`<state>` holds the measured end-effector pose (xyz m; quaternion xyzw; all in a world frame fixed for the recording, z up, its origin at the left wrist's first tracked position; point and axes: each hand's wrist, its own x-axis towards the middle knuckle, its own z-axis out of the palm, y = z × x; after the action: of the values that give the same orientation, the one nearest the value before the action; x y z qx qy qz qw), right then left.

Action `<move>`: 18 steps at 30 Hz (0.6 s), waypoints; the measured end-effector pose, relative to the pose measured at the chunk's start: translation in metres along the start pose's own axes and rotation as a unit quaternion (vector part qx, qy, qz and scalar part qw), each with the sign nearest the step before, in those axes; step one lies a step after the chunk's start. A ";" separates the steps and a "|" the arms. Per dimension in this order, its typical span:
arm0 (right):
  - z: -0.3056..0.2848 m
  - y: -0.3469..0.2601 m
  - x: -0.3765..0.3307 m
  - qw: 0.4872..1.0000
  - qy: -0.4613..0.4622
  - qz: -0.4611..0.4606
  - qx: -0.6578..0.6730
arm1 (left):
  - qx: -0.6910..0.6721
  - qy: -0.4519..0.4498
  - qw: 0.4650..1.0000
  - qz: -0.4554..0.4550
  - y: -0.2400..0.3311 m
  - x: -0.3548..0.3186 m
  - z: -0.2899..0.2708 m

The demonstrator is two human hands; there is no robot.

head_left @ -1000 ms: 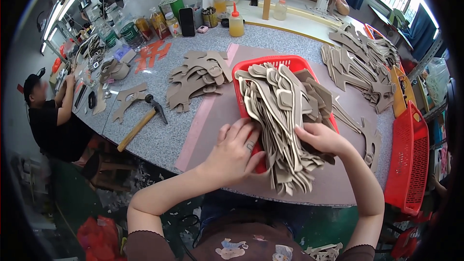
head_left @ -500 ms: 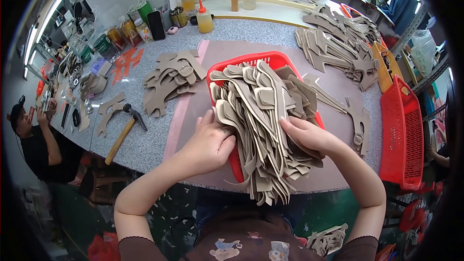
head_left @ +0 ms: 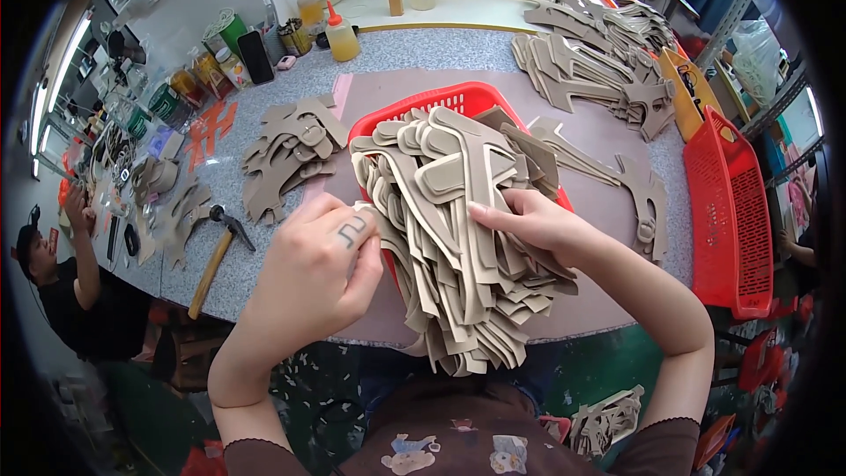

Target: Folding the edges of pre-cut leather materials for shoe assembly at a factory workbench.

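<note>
A thick heap of beige, leather-like cut-out pieces (head_left: 445, 238) with long straps and rounded tabs fills a red plastic basket (head_left: 476, 99) and spills over its near side. My right hand (head_left: 538, 227) grips the heap from the right, thumb flat on an upper strap and the other fingers partly hidden behind the pieces. At the heap's left edge my left hand (head_left: 317, 256) is closed, its fingertips pinching the end of one beige piece. Most of that piece is lost among the others, and the left fingertips are partly covered.
A hammer (head_left: 220, 260) and a small pile of pieces (head_left: 295, 154) lie to the left. More pieces (head_left: 599, 70) are stacked at back right, beside an upright red basket (head_left: 727, 211). Glue bottles (head_left: 342, 33) stand at the back. A co-worker (head_left: 75, 291) sits far left.
My left hand has moved left and nearer to me, and is now closed more tightly. The right hand stays on the heap. The whole view has shifted slightly.
</note>
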<state>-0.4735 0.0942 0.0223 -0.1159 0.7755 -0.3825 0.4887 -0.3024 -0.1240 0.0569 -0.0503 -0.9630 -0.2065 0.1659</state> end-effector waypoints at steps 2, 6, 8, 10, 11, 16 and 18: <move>0.000 -0.006 -0.002 1.000 0.003 0.004 -0.020 | -0.016 -0.019 0.996 -0.083 -0.005 -0.005 0.004; 0.008 0.022 0.004 0.999 0.006 -0.026 0.035 | -0.022 -0.164 0.956 -0.243 -0.034 -0.014 0.019; 0.011 0.029 0.010 0.993 0.006 -0.068 0.094 | -0.355 -0.294 0.811 -0.360 -0.043 -0.028 0.043; 0.012 0.016 0.011 0.995 -0.003 -0.071 0.076 | -0.482 -0.207 0.776 -0.351 -0.037 -0.053 0.086; 0.012 0.011 0.011 0.996 -0.008 -0.060 0.063 | -0.483 -0.205 0.776 -0.349 -0.036 -0.051 0.094; 0.008 0.002 0.010 0.998 -0.020 -0.057 0.018 | -0.602 -0.128 0.653 -0.441 -0.025 -0.044 0.098; 0.006 -0.002 0.012 0.997 -0.023 -0.072 0.006 | -0.631 -0.142 0.638 -0.419 -0.033 -0.048 0.107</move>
<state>-0.4748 0.0836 0.0142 -0.1773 0.7516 -0.4185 0.4781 -0.2947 -0.1108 -0.0642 0.2370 -0.5282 -0.8017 -0.1490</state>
